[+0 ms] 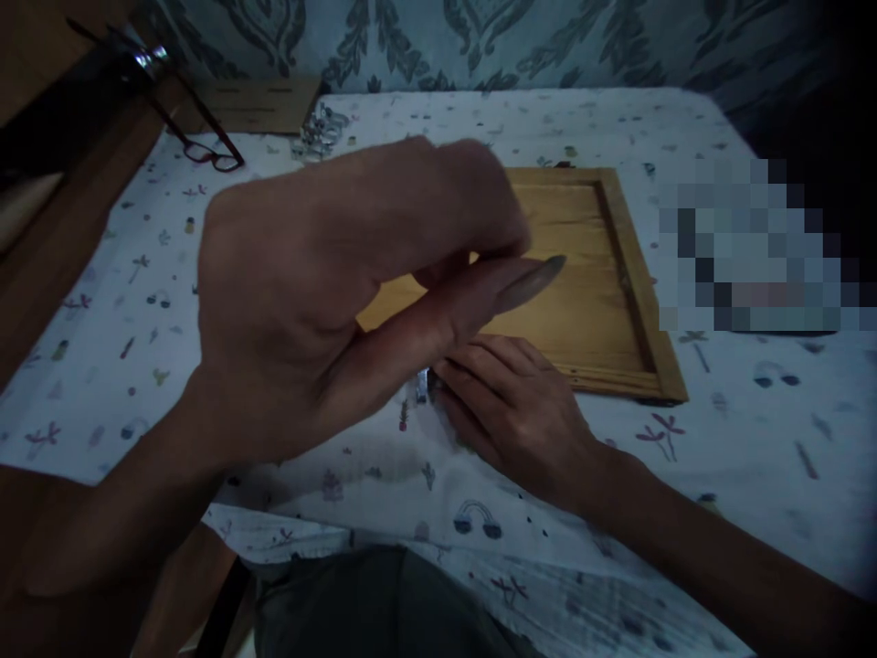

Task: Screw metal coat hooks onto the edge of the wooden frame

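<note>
My left hand [356, 265] is raised close to the camera, above the wooden board. Its fingers curl in and its thumb lies stretched alongside them; whatever they hold, if anything, is hidden. Behind it lies a framed wooden board [562, 302] with a raised border, its left part covered by that hand. My right hand [511, 402] rests at the board's near edge, fingers bent and pressed together. A small shiny metal piece [422, 386] shows at its fingertips, partly hidden, so its exact kind is unclear.
Several shiny metal pieces [321, 131] lie at the back beside a flat brown cardboard piece [253, 105]. Eyeglasses [212, 157] sit at the back left. A blurred-out item [760, 256] is on the right. A patterned white cloth [726, 466] covers the table.
</note>
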### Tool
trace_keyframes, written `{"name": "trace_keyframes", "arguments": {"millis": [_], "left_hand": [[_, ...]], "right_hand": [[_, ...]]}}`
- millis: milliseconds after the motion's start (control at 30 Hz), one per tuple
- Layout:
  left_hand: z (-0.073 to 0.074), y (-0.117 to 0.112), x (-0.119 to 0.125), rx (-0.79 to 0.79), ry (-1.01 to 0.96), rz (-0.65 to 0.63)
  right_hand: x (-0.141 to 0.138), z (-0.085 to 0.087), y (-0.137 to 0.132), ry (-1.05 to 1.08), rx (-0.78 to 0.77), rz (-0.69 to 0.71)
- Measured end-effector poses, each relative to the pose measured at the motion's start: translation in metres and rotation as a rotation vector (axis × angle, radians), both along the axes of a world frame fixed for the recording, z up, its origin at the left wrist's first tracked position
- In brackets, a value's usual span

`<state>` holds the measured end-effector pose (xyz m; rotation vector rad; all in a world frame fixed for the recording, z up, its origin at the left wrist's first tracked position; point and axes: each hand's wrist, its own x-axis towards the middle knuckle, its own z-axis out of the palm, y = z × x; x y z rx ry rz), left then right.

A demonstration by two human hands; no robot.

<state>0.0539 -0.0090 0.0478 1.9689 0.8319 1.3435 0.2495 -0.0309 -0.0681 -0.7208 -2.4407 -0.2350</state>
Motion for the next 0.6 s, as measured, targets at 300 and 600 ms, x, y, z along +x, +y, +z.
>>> {"name": "trace_keyframes", "arguments": {"millis": [300,600], "left_hand": [[0.004,-0.004,0.006,0.208,0.025,0.033],[0.010,-0.001,0.012,-0.254,-0.107,0.049]], "right_hand": [[-0.001,0.001,0.000,-0.017,-0.021,0.003],[-0.003,-0.004,0.000,0.010,-0.022,-0.036]]}}
